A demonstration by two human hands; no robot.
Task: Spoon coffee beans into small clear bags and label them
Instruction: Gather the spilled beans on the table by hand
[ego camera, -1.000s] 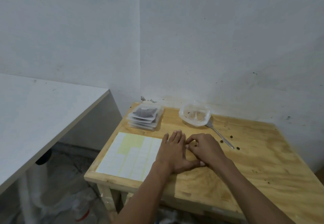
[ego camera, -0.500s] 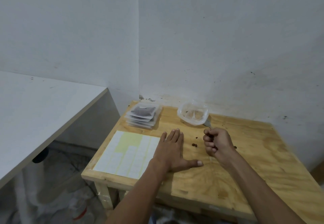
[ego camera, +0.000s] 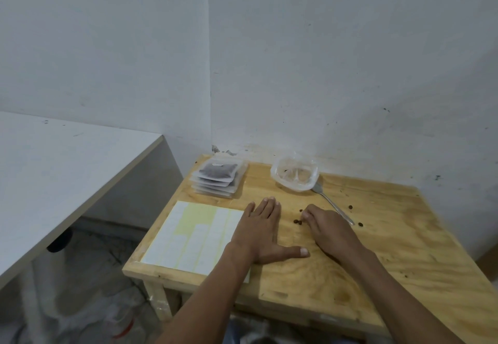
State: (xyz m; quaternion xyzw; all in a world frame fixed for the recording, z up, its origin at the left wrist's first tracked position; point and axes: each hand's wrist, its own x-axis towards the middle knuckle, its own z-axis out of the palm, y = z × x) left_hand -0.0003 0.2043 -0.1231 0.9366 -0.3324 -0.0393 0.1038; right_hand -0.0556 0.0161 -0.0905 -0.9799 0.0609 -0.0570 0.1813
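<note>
My left hand (ego camera: 265,232) lies flat on the wooden table (ego camera: 390,268), fingers straight, thumb spread to the right, its edge over the label sheet (ego camera: 194,236). My right hand (ego camera: 327,229) rests on the table with curled fingers, its tips bunched beside a few loose coffee beans (ego camera: 297,221); whether it pinches one is hidden. A stack of filled clear bags (ego camera: 217,179) sits at the back left. A nearly empty clear container (ego camera: 295,175) stands at the back, and the spoon (ego camera: 332,205) lies right of it, partly behind my right hand.
More stray beans (ego camera: 360,224) lie right of the spoon. A white table (ego camera: 67,171) stands to the left across a gap. White walls close off the back. Bags and clutter lie on the floor (ego camera: 89,303) below.
My right hand left my left hand, lifted as a fist toward the container, then came down beside the loose beans. My left hand stayed flat.
</note>
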